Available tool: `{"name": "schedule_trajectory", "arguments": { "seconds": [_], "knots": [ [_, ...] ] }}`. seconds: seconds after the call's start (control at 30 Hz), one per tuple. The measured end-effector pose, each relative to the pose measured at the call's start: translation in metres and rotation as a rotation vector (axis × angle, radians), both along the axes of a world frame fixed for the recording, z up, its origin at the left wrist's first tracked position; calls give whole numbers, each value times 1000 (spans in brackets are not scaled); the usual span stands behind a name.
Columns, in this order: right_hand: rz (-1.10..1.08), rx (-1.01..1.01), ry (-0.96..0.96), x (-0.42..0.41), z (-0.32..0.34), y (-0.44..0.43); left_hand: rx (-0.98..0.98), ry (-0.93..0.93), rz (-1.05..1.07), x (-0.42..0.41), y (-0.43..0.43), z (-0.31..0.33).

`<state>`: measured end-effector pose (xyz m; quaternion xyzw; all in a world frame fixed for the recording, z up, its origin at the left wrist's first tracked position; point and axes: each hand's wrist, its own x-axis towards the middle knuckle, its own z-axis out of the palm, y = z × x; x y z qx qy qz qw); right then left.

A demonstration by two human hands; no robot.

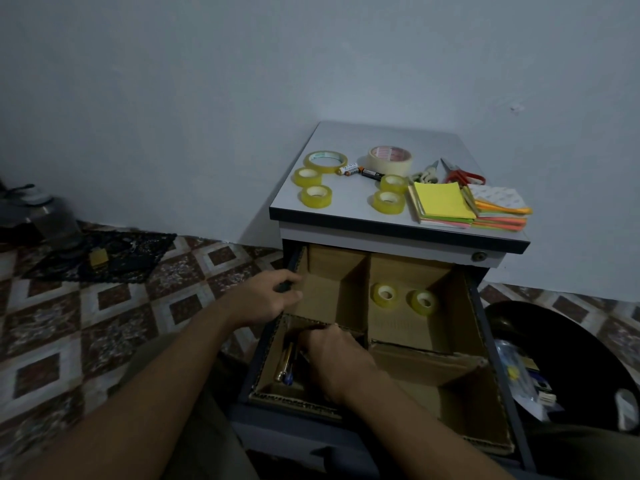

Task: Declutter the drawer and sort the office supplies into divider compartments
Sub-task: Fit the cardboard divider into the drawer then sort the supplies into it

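Two slim pens (pixel 286 363), or something very like them in this dim light, lie in the compartment at seven o'clock of the drawer (pixel 254 362). They rest side by side and touching. Their long axis runs from six to twelve o'clock, leaning slightly toward one, and the blue end points back at the person, at six.

At three o'clock of the pens, just beside them, the right hand (pixel 334 358) sits knuckles up in the same compartment. Its fingers are tucked down out of sight, so whether they close on anything cannot be told. The left hand (pixel 273 297), at the drawer's ten o'clock, has its fingers curled round something dark, apparently the drawer's side rim.

The main risk is probably the cardboard divider (pixel 353 289). It looks thin, and its wall at four o'clock sags. A wrist leaning on the cross wall could fold it and merge two compartments. The round pens could also roll away under a clumsy pinch. A sharp tug from the left hand might tip the two tape rolls (pixel 384 294), which stand on edge at one o'clock. More supplies wait on the surface (pixel 346 209) at twelve.
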<state>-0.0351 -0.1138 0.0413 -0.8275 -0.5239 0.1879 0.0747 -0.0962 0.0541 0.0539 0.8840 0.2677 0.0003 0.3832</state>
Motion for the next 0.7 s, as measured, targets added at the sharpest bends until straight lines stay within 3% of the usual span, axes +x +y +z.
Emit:
{"name": "schedule_trajectory", "arguments": {
  "seconds": [0.17, 0.7],
  "knots": [
    [109, -81, -120, 4, 2, -5, 19, -3, 5, 0, -3, 1],
    [113, -109, -259, 0, 9, -14, -4, -24, 18, -4, -7, 5]
  ]
}}
